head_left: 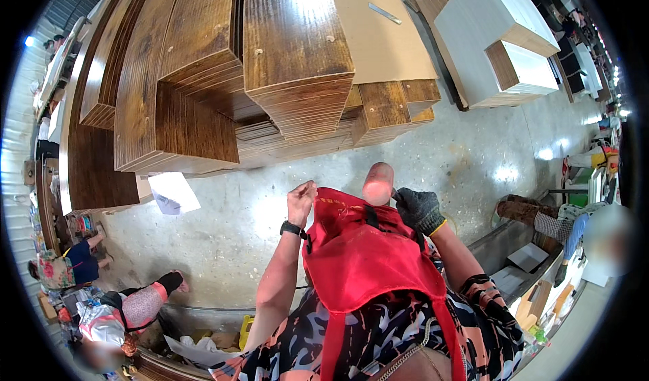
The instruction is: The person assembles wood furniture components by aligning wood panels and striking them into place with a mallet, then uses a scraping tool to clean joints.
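Observation:
My left hand [302, 202], bare and with a black watch at the wrist, is at the upper left edge of the red apron [375, 266]. Its fingers are curled in; whether they pinch the apron's edge or something small is hidden. A dark grey knitted glove with a yellow cuff covers my right hand [420, 210], closed at the side of a short pinkish cylinder with rounded ends [378, 183]. This cylinder looks like a mallet head; any handle is hidden by the glove. Both hands are in front of my body, short of the stacked boards.
Ahead stand tall stacks of brown wood-grain boards [297, 36], a cardboard sheet [385, 50] with a silver knife-like tool [385, 13], and white panels [490, 36]. A paper sheet [174, 193] hangs at the left stack. Several people sit or stand at both sides.

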A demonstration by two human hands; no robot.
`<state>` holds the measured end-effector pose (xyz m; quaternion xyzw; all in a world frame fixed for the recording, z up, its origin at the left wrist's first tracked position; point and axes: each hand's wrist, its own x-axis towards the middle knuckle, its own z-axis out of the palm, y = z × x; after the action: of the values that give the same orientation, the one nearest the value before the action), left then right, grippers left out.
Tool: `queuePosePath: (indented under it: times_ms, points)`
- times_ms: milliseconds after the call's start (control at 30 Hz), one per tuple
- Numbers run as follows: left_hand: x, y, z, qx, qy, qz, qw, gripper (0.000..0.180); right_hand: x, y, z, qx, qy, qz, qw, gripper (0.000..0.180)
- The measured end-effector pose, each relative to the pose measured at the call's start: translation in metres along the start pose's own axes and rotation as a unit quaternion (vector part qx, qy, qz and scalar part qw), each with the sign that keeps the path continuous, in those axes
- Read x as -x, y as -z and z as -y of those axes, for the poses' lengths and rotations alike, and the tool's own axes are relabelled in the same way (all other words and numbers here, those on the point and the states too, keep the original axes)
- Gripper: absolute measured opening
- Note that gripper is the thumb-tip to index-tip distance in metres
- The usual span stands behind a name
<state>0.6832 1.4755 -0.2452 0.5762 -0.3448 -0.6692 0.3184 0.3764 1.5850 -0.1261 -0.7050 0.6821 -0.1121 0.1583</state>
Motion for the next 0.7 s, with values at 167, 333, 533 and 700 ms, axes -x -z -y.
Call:
queuePosePath:
  times_ms: [167,333,533,700]
  points:
    - [0.005,0.010,0.004,0.011,0.006,-0.009,1.000,0.039,-0.015,0.008,0.023,0.010,-0.026,0.087,0.996,0.022]
    - [0.007,0.021,0.008,0.034,0.029,-0.023,0.999,0.032,-0.022,-0.003,0.031,0.007,-0.047,0.106,0.993,0.021]
    - [0.006,0.034,0.014,0.027,0.032,-0.024,0.999,0.032,-0.027,-0.045,0.024,-0.095,-0.055,0.104,0.988,0.033]
    - [0.008,0.035,0.012,0.033,0.033,-0.036,0.998,0.031,-0.051,-0.028,0.048,-0.138,-0.012,0.149,0.979,0.049]
